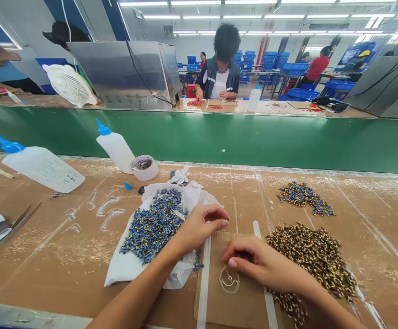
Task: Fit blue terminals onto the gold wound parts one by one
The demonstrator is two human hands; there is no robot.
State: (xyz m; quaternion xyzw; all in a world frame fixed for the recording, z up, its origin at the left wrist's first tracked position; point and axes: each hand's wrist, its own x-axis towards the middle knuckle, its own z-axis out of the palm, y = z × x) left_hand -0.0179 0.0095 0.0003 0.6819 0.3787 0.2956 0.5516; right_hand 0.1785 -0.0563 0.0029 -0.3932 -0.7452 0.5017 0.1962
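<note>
My left hand [202, 226] is closed in a pinch above the cardboard mat [240, 310], beside a pile of small blue and yellow pieces [156, 224] on a white plastic bag [123, 269]. What its fingertips hold is too small to tell. My right hand [257, 258] pinches a thin stick [226, 270] whose lower end dips into a small clear round dish [229, 284] on the mat. Close to the right wrist lies a large heap of small dark and yellow pieces [311, 256].
Another small pile of blue and yellow pieces [305, 197] lies at the right. White bottles with blue nozzles [44, 169] and a tape roll [144, 168] are at the left. Beyond the green divider [219, 137], a person [221, 68] handles red pieces; a metal machine [123, 75] stands there.
</note>
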